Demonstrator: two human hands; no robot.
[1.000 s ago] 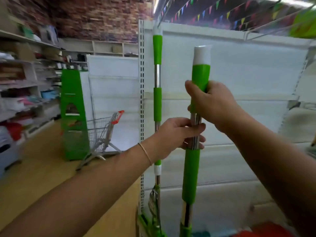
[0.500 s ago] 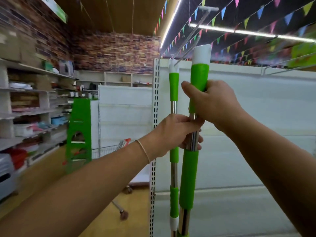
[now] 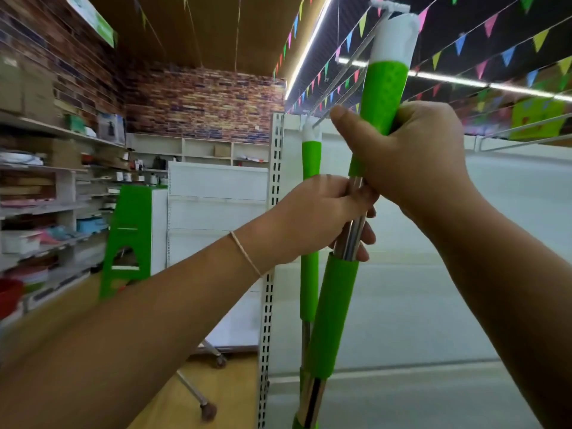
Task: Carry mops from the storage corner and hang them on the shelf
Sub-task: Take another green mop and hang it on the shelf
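A person is holding a mop with a green-sleeved, white-capped steel handle upright and slightly tilted in front of a white metal shelf unit. The right hand is gripping the upper green sleeve just below the white cap, its fingers curled tightly round the sleeve with the thumb side facing the camera. The left hand is gripping the bare steel section directly beneath, fingers wrapped round the tube and touching the underside of the right hand; a thin pale bracelet is sitting on that wrist. The handle's white cap is reaching up beside the tip of a thin wire hook arm projecting from the top of the shelf unit; whether the two are touching cannot be told. Just behind the held mop, a second mop of the same green and steel make is hanging close against the shelf's perforated white upright. To the left, a green step stool is standing near stocked wall shelving.
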